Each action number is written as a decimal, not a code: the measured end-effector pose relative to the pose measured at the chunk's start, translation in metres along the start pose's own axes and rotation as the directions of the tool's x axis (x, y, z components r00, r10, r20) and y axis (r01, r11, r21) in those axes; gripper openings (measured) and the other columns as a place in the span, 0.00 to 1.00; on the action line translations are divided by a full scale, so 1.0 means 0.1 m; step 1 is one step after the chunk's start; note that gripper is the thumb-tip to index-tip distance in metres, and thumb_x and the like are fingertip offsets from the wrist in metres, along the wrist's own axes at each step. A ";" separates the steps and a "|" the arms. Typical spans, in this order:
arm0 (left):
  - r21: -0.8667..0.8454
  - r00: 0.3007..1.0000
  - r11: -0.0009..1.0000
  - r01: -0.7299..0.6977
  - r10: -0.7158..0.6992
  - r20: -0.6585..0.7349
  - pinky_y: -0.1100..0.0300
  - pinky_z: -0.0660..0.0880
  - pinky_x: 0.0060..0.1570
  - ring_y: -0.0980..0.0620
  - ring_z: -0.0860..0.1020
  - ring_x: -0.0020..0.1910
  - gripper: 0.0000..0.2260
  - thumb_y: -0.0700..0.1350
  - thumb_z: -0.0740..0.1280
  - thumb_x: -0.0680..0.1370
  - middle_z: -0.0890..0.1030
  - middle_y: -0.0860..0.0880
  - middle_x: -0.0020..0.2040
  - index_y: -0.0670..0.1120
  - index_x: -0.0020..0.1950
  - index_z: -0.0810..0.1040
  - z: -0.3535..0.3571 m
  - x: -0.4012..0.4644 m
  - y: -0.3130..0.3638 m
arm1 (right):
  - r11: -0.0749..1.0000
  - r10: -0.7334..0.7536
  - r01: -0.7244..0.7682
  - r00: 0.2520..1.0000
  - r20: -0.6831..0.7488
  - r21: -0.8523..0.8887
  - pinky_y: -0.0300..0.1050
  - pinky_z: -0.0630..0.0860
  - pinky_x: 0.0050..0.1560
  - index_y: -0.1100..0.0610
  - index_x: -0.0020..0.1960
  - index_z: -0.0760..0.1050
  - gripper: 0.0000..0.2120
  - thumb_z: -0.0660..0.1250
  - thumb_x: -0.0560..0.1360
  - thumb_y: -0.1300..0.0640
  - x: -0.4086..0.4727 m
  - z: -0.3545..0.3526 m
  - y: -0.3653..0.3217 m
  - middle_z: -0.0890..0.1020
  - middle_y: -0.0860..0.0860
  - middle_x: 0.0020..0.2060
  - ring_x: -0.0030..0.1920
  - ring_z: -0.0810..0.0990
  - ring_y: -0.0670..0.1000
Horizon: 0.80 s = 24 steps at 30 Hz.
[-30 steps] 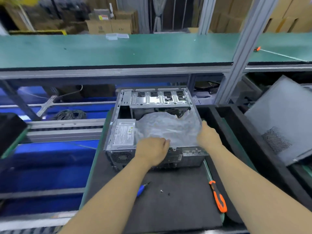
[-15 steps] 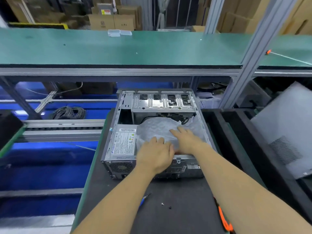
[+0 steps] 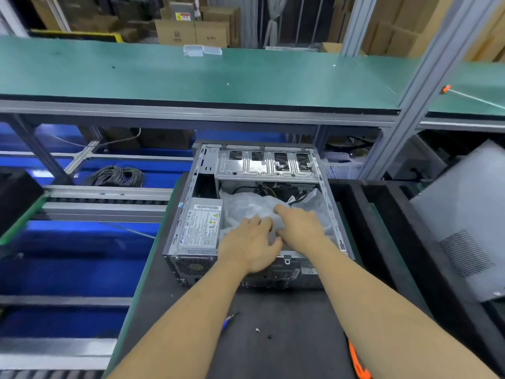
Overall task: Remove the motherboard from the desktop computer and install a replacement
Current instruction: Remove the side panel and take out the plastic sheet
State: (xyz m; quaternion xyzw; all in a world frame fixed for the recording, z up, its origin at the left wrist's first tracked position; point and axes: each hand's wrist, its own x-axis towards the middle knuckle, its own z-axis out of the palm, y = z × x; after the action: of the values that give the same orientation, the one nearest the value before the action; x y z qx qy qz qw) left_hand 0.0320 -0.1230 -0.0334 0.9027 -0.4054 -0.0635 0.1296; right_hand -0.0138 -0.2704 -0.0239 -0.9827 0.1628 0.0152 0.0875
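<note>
case [image 3: 254, 214]: open, side panel off, under both hands
bag [image 3: 246, 212]: grey wrap in board bay, board inside unseen
left hand [image 3: 250, 246]: fingers loosely flat on bag
right hand [image 3: 299, 227]: pressing bag, grip unclear
screws [image 3: 257, 329]: loose behind wrists
progress: judged mid-swap, fastening left

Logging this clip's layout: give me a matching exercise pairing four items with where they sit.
Things:
1. power supply
2. loose screws
3. grey plastic bag
4. side panel

Places:
A. on the black mat, in front of the case
B. inside the case, under both hands
C. leaning at the far right
D. near-left corner of the case

Pairs: 1-D, 2-A, 3-B, 4-C
</note>
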 end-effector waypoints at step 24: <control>-0.998 0.886 0.052 -0.039 -0.460 -0.059 0.56 0.81 0.44 0.49 0.86 0.44 0.12 0.48 0.73 0.72 0.87 0.47 0.44 0.43 0.51 0.83 -0.87 -0.41 0.34 | 0.231 -0.110 0.022 0.994 0.003 0.973 0.54 0.75 0.62 0.48 0.59 0.80 0.24 0.59 0.76 0.33 -0.73 -0.81 -0.40 0.84 0.48 0.57 0.58 0.82 0.49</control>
State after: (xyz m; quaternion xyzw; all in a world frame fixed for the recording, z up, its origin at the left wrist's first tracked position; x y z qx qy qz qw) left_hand -0.0002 -0.0981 0.0597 0.6184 -0.0820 -0.1688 0.7632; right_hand -0.0701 -0.2241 0.0667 -0.7223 0.0924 -0.0576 0.6829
